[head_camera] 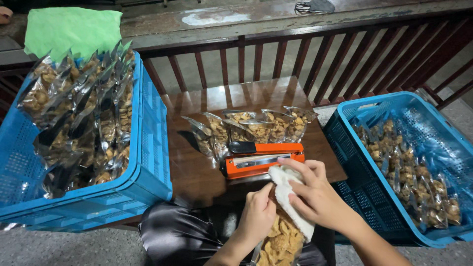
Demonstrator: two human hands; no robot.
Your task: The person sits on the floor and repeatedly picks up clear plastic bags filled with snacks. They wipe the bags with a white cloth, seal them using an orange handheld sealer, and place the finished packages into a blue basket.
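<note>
Two hands on one snack bag down at the lap: left hand is pinched around its neck, right hand is closed over a white cloth pressed against the bag's mouth. Orange heat sealer sits just beyond on the wooden surface, with more bags lined up behind it. Probably best to wipe the mouth strip fully clean and flat, gripping low so nothing spills.
</note>
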